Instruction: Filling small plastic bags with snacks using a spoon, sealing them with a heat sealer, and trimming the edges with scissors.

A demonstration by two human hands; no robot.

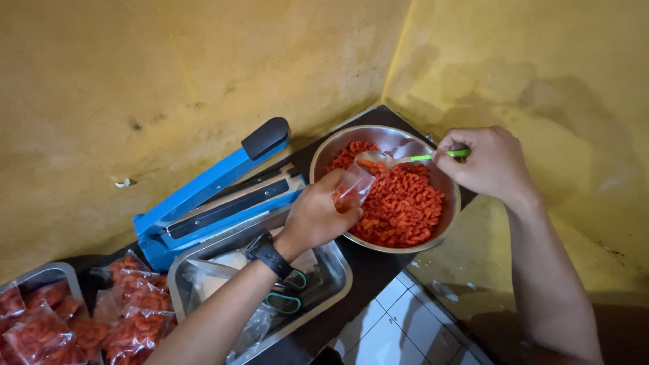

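Two hands work: left hand [318, 216] pinches a light, flimsy plastic bag [353, 188] near its mouth, right hand [490, 162] grips a spoon [389, 159] handle.

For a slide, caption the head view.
Left hand holds a small clear bag; right hand spoons red snacks from a steel bowl.

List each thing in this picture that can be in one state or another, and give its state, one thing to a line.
Heat sealer: blue arm raised, open.
Steel bowl: roughly half full of red-orange snack pieces.
Small clear bag: held open over the bowl by the left hand, partly filled.
Spoon: in the right hand, at the bag's mouth.
Filled bags: piled at the left; seals cannot be told.
Scissors: closed, lying in the steel tray.
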